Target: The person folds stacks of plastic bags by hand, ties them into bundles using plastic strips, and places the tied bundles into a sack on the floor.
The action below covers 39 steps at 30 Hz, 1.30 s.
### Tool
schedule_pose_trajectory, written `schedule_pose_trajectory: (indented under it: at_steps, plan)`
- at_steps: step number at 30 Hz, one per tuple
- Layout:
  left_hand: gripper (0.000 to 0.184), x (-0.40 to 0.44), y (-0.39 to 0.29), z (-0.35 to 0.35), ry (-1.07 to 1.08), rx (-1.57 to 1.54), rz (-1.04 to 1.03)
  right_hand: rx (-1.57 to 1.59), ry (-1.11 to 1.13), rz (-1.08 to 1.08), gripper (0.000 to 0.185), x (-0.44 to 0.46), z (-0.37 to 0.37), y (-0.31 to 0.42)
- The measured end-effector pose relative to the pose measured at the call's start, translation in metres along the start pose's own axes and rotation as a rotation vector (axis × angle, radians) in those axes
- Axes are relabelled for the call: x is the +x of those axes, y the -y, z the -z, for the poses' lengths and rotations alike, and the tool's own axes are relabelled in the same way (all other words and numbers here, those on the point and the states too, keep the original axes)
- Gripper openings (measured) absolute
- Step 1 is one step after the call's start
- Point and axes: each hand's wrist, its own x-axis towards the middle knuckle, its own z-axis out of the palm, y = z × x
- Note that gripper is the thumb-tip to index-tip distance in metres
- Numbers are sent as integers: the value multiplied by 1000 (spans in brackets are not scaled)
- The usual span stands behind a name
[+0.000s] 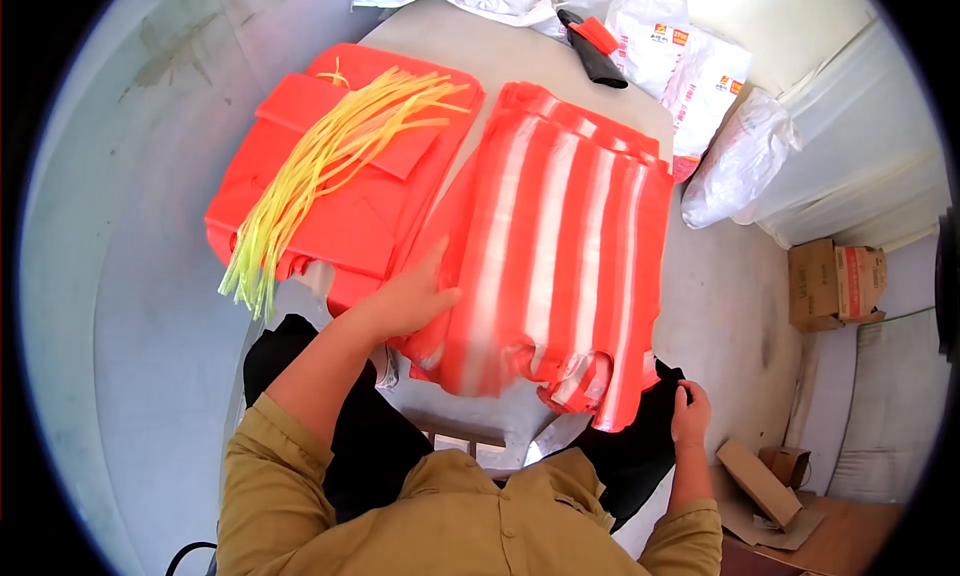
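A stack of red and white striped plastic bags [545, 236] lies in front of me, its handle ends hanging over the near edge of the table [430, 36]. My left hand [415, 291] rests at the stack's left edge, fingers spread and pointing away from me. To the left is a pile of folded red plastic [290, 106], with a bundle of yellow strips [320, 171] lying across it. Low on the right, beside my thigh, my right hand [690, 413] is away from the stack with its fingers curled; what they hold, if anything, is too small to make out.
White printed sacks [650, 51] line the far side of the table, with a black and red item [597, 56] near them. A stuffed white bag [740, 161] stands at the right. Cardboard boxes [825, 284] sit farther right, and opened cardboard [765, 491] lies low right.
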Motion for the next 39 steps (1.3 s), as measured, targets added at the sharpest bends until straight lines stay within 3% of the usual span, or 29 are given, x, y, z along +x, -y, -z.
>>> schedule_pose_trajectory:
  at_steps: [4,6,9,12,15,18,27,39]
  plan:
    - [89,-20,20,-2,36,-94,-80,15,8,-13,24,-2,5,-8]
    - [86,-33,17,9,137,-242,6,14,13,-15,25,0,5,-11]
    - [76,-38,20,21,57,-223,88,11,19,-29,25,0,5,-11]
    - [61,-37,18,21,-181,221,-86,-4,25,-45,26,1,6,0]
    - [61,-19,33,1,-305,238,-509,-17,26,-55,26,1,5,7]
    - [61,-12,30,-17,-339,285,-590,-18,30,-38,26,2,4,11]
    - [60,-19,13,-21,-18,-134,-154,-35,56,-45,28,4,4,11]
    - [44,-39,-3,-15,501,-334,-46,-39,1,-32,26,1,5,14]
